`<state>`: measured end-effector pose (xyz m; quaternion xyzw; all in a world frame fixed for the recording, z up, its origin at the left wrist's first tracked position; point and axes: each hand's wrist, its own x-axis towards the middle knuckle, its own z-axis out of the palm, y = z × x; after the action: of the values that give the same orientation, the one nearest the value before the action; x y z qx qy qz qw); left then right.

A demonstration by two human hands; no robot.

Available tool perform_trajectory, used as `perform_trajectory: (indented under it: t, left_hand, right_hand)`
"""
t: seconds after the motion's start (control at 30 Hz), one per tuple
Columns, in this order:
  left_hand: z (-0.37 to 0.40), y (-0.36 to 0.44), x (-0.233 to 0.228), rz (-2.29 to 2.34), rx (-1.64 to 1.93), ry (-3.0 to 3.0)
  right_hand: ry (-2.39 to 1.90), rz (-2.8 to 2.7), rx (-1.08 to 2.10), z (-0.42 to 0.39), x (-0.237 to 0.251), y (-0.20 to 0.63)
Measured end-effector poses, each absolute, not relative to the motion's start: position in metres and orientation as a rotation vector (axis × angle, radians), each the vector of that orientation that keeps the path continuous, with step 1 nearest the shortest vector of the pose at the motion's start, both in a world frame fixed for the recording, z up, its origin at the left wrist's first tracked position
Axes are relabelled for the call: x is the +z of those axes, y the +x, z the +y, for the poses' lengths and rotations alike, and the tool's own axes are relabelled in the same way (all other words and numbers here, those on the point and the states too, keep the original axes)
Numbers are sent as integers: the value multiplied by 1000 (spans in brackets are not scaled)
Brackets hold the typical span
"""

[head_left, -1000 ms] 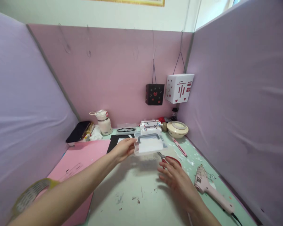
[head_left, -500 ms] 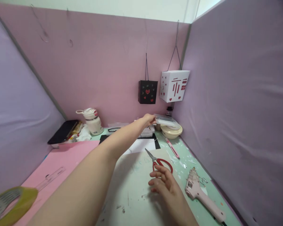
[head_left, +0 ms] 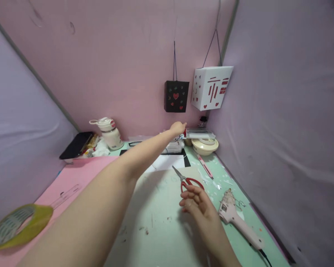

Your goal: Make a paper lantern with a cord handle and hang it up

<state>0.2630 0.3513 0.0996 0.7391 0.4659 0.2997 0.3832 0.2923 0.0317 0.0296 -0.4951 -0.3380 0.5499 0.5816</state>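
Pink and lilac partition walls close in a small desk (head_left: pixel 161 222) with a pale green top. At the far right corner, the left hand (head_left: pixel 178 128) is stretched out at full reach, fingers closed on the near edge of a flat clear plastic case (head_left: pixel 199 132), which sits level just above a cream bowl (head_left: pixel 205 146); whether it already rests on the bowl cannot be told. To do this well, the case should be kept flat and centred over the bowl's rim before the grip lets go, since an off-centre load may tip. The right hand (head_left: pixel 196 202) rests on the desk with fingers loosely curled, holding nothing, its fingertips touching the handles of the red scissors (head_left: pixel 187 181), with a pink glue gun (head_left: pixel 238 220) just beside it.
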Motion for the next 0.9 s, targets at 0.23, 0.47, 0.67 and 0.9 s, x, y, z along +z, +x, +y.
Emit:
perform_trajectory:
  t: [0.23,0.47,0.67,0.9]
  left_hand:
    - [278,173,121,1361,797,1931]
    - [143,44,102,1438,792,1912]
    - [47,-22,55,1626,803,1914]
    - [11,-52,14,1731,1018,2023]
  right_hand:
    - [-1131,-629,1079,33,29,303]
    - [-1271,-771,904,34,26,306]
    - [-1323,-990,803,32,22,306]
    - [-1551,-1664,606,-13,14,308]
